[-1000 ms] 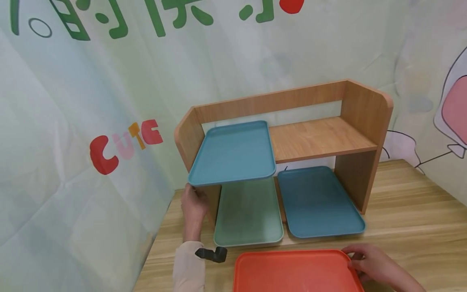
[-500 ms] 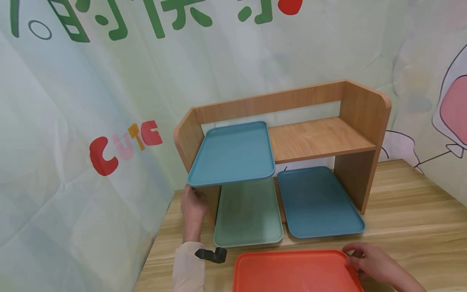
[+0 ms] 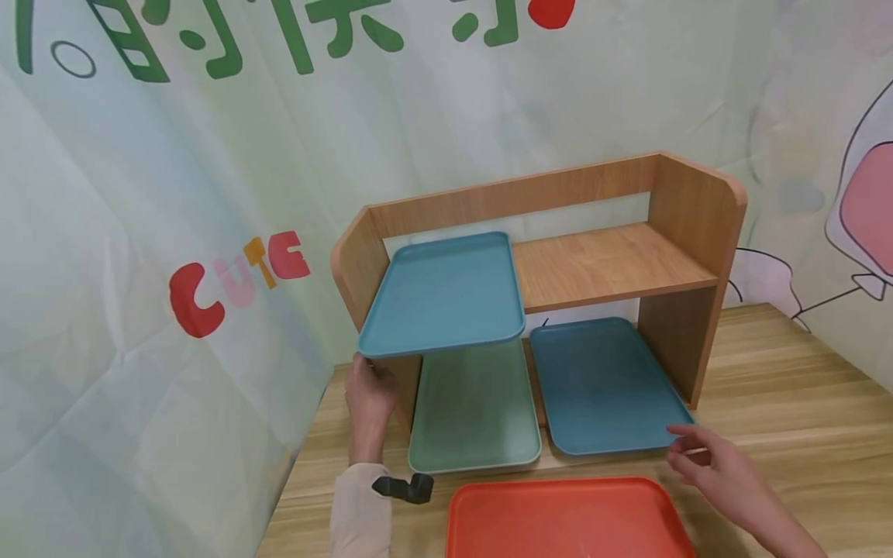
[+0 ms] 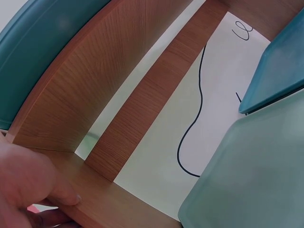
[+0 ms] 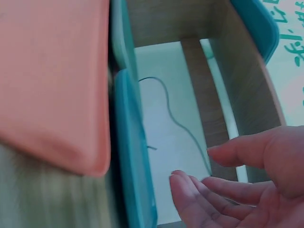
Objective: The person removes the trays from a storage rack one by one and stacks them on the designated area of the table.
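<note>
My left hand [image 3: 370,395] grips the front edge of the wooden shelf's left side panel [image 4: 114,204]. In the left wrist view its thumb lies along the panel's inner face. Just above this hand, a blue tray [image 3: 446,291] sits on the upper board and juts past its front. My right hand [image 3: 718,473] holds nothing, its fingers spread near the front right corner of a second blue tray [image 3: 610,387] in the lower right bay; whether they touch is unclear. A red tray [image 3: 565,515] lies on the table in front, apart from both hands.
A green tray [image 3: 477,411] fills the lower left bay of the shelf, its front sticking out. The upper board [image 3: 614,260] shows bare wood on the right. Behind stands a printed cloth backdrop [image 3: 209,155].
My right hand has let go of the red tray's right corner and moved up towards the lower blue tray. The left hand and the trays stay in place.
</note>
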`<state>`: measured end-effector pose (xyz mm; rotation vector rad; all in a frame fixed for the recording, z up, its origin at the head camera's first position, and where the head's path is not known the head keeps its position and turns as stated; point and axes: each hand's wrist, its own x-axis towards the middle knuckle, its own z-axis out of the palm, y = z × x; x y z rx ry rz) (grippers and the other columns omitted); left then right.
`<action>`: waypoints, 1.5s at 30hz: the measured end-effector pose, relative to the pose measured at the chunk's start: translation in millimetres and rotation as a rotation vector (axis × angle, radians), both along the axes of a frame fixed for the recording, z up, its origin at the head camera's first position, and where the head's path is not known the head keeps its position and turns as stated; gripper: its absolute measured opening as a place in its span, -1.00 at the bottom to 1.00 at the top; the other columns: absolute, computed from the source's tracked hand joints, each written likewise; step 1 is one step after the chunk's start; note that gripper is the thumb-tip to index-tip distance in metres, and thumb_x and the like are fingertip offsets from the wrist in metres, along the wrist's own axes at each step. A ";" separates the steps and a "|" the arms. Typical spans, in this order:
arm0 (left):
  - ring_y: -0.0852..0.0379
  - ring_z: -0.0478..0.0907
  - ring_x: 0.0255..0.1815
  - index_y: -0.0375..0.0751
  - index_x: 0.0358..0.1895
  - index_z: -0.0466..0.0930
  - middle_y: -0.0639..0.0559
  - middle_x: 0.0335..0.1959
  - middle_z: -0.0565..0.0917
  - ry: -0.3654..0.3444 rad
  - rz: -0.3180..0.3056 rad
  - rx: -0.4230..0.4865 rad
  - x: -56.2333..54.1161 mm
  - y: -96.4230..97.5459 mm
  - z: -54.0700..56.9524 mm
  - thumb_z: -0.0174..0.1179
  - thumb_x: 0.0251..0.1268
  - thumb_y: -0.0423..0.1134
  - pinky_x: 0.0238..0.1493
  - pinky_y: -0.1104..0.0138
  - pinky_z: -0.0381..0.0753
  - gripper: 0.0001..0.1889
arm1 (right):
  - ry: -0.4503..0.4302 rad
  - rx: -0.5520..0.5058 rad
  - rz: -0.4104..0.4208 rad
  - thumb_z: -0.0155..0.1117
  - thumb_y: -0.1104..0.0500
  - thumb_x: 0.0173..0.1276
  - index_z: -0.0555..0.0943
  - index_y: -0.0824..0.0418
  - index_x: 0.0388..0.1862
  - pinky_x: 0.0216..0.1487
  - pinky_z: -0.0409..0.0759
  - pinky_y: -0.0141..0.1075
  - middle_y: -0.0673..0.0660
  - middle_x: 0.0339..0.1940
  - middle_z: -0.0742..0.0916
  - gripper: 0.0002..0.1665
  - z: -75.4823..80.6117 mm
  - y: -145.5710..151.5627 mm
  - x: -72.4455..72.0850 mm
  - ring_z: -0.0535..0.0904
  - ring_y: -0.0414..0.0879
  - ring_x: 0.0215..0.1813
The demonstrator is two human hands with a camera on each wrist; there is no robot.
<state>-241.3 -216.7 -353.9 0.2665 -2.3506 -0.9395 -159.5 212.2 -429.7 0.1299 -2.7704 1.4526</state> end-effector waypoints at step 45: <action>-0.20 0.49 -0.24 -0.40 -0.06 0.44 -0.31 -0.23 0.56 0.024 -0.015 0.011 -0.5 -0.6 -1.5 -0.08 0.22 -0.50 -0.21 -0.05 0.48 -0.76 | 0.042 -0.588 0.196 0.19 -0.02 0.38 0.15 0.15 0.44 0.14 0.56 -0.21 0.23 0.23 0.50 -0.25 111.1 -116.0 -28.5 0.58 0.04 0.16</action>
